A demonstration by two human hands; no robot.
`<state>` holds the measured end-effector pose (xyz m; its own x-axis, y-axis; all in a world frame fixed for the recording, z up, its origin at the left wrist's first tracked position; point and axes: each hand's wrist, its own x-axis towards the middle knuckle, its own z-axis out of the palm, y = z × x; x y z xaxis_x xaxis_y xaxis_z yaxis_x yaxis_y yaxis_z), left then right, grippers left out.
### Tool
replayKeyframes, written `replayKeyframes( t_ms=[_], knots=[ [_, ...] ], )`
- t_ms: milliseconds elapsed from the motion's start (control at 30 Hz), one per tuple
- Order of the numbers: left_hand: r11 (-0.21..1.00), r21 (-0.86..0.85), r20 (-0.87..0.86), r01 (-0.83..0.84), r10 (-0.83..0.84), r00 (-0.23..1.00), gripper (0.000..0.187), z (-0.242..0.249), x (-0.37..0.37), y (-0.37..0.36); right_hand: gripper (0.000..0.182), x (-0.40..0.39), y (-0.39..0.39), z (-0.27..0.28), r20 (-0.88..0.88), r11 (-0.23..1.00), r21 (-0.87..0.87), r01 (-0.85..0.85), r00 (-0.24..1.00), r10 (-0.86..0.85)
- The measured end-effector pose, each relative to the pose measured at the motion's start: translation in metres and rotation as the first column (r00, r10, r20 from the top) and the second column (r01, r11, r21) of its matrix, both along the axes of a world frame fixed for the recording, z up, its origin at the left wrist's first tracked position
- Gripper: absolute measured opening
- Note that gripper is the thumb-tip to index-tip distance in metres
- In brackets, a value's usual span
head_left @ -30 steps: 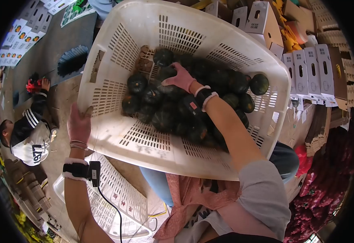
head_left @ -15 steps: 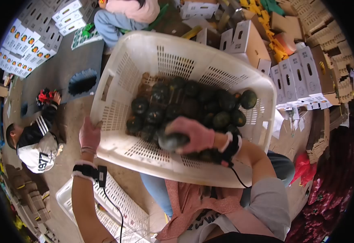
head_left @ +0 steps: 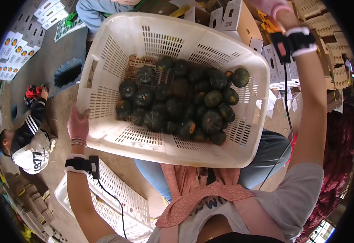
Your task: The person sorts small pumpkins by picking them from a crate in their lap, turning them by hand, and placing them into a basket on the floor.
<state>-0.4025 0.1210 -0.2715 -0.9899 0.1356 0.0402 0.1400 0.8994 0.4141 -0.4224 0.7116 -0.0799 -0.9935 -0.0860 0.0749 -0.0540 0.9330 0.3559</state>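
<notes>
My left hand (head_left: 78, 124), in a pink glove, grips the left rim of a large white plastic crate (head_left: 177, 156), its thumb on the inner side. Inside the crate lie many small dark green pumpkins (head_left: 211, 120), some with orange patches. My right hand (head_left: 269, 5), also gloved in pink, is far out at the top right, above the cardboard boxes. It is smeared and partly cut off by the view's edge, so its fingers and anything in them cannot be made out. The crate leans over my knees.
A second white crate (head_left: 122, 190) stands on the floor below my left arm. White cartons (head_left: 231, 18) are at the top right, printed cartons (head_left: 12, 54) at the upper left. One person (head_left: 33, 148) crouches left; another (head_left: 91, 14) sits beyond the crate. Red mesh sacks (head_left: 337, 162) lie right.
My right hand has left the crate, where it held a pumpkin, and swung out to the upper right. The crate appears slightly higher and further left in view; my left hand still grips it.
</notes>
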Motion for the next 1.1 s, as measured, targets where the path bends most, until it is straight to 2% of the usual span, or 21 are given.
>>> replayKeyframes(
  t_ms=[67, 100, 167, 200, 233, 267, 300, 333, 400, 433, 533, 567, 667, 767, 867, 900, 967, 1067, 1100],
  knots=[
    [1.0, 0.002, 0.002, 0.005, -0.005, 1.0, 0.031, -0.001, 0.002, -0.001, 0.043, 0.008, -0.016, -0.053, 0.161, 0.944, -0.312, -0.111, 0.973, 0.167],
    [1.0, -0.005, 0.003, 0.002, -0.002, 1.0, 0.031, -0.001, 0.002, -0.001, 0.045, 0.015, -0.026, -0.082, 0.259, 0.897, -0.432, -0.091, 0.94, 0.221],
    [1.0, -0.011, -0.035, 0.001, -0.002, 0.999, 0.032, -0.002, 0.002, -0.001, 0.049, 0.039, -0.047, -0.137, 0.449, 0.834, -0.547, 0.07, 0.866, 0.222],
    [1.0, -0.027, -0.022, 0.0, 0.0, 1.0, 0.033, -0.002, 0.001, -0.003, 0.052, 0.046, -0.055, -0.171, 0.561, 0.848, -0.491, 0.201, 0.818, 0.131],
    [0.999, -0.04, -0.01, 0.0, 0.0, 1.0, 0.033, -0.002, 0.001, -0.003, 0.052, 0.056, -0.053, -0.214, 0.562, 0.805, -0.552, 0.217, 0.81, 0.167],
    [0.999, -0.051, -0.002, -0.001, 0.001, 1.0, 0.033, -0.002, 0.0, -0.003, 0.058, 0.063, -0.063, -0.24, 0.632, 0.742, -0.563, 0.363, 0.768, 0.104],
    [0.999, -0.033, -0.013, 0.007, -0.007, 1.0, 0.033, -0.004, 0.0, -0.004, 0.063, 0.07, -0.084, -0.254, 0.754, 0.617, -0.522, 0.589, 0.657, 0.01],
    [1.0, -0.015, -0.025, 0.014, -0.014, 1.0, 0.033, -0.005, 0.001, -0.004, 0.07, 0.077, -0.091, -0.296, 0.859, 0.37, -0.473, 0.8, 0.512, -0.007],
    [1.0, 0.021, -0.016, 0.014, -0.014, 1.0, 0.033, -0.005, 0.0, -0.005, 0.09, 0.091, -0.126, -0.333, 0.914, -0.016, -0.405, 0.914, 0.406, 0.015],
    [0.999, 0.042, 0.006, 0.007, -0.007, 1.0, 0.033, -0.005, 0.0, -0.004, 0.1, 0.097, -0.145, -0.35, 0.893, -0.17, -0.45, 0.877, 0.438, -0.101],
    [0.998, 0.061, 0.046, -0.01, 0.007, 0.999, 0.033, -0.005, 0.0, -0.006, 0.107, 0.096, -0.186, -0.377, 0.741, -0.219, -0.623, 0.751, 0.479, -0.471],
    [0.998, 0.061, 0.056, -0.014, 0.01, 0.998, 0.033, -0.006, 0.0, -0.007, 0.112, 0.096, -0.196, -0.379, 0.729, -0.332, -0.645, 0.688, 0.425, -0.537],
    [0.997, 0.076, 0.039, 0.006, -0.009, 0.999, 0.034, -0.003, 0.001, -0.005, 0.113, 0.099, -0.211, -0.389, 0.635, -0.426, -0.751, 0.505, 0.376, -0.674],
    [0.999, 0.042, 0.063, -0.03, 0.027, 0.998, 0.036, -0.001, 0.001, -0.002, 0.113, 0.101, -0.203, -0.403, 0.648, -0.37, -0.726, 0.58, 0.394, -0.652],
    [0.998, 0.066, 0.066, -0.002, -0.002, 0.998, 0.036, 0.001, 0.0, -0.001, 0.11, 0.101, -0.195, -0.394, 0.638, -0.233, -0.717, 0.657, 0.486, -0.597],
    [0.998, 0.055, 0.061, 0.001, -0.004, 0.998, 0.035, 0.001, -0.001, -0.001, 0.107, 0.102, -0.193, -0.387, 0.542, -0.077, -0.779, 0.622, 0.607, -0.581],
    [0.999, 0.034, 0.051, -0.002, 0.0, 0.999, 0.035, -0.001, 0.0, -0.002, 0.102, 0.109, -0.195, -0.372, 0.331, 0.231, -0.848, 0.478, 0.816, -0.474],
    [0.999, 0.0, 0.073, -0.054, 0.053, 0.996, 0.035, -0.008, -0.002, -0.006, 0.095, 0.111, -0.205, -0.312, 0.054, 0.401, -0.899, 0.173, 0.955, -0.291],
    [0.999, -0.028, 0.076, -0.045, 0.047, 0.996, 0.035, -0.004, -0.001, -0.003, 0.092, 0.112, -0.207, -0.3, -0.099, 0.463, -0.887, 0.01, 0.973, -0.211]
  ],
)
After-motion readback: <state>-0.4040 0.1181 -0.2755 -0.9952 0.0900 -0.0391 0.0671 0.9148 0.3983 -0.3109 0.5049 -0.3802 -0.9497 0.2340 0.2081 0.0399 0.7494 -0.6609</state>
